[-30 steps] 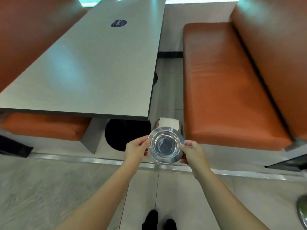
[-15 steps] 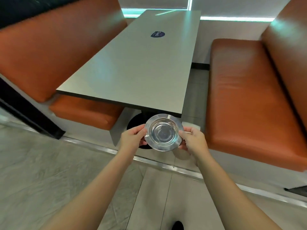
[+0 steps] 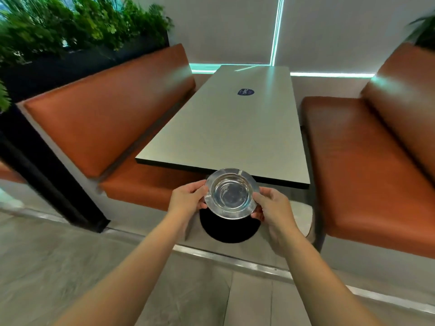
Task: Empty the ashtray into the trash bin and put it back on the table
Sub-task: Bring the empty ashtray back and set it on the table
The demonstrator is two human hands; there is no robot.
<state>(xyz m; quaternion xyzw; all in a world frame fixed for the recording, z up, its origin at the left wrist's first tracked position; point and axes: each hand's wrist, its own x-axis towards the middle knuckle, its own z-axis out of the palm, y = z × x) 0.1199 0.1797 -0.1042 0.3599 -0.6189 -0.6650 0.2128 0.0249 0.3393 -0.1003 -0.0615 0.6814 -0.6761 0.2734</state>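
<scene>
A round shiny metal ashtray (image 3: 230, 194) with a wide rim is held upright in the air, its bowl looking empty. My left hand (image 3: 188, 197) grips its left rim and my right hand (image 3: 271, 205) grips its right rim. The ashtray hangs just in front of the near edge of the long grey table (image 3: 226, 130), slightly overlapping that edge in view. A light-coloured bin (image 3: 307, 222) is partly visible on the floor behind my right hand, mostly hidden.
Orange padded benches stand on the left (image 3: 110, 114) and right (image 3: 367, 161) of the table. The table's black round base (image 3: 228, 229) sits below the ashtray. A dark blue sticker (image 3: 245, 92) lies on the tabletop. Plants (image 3: 70, 27) top a black divider at left.
The view has tilted up and the table now lies straight ahead. Both hands have carried the ashtray up from above the bin to the table's near edge.
</scene>
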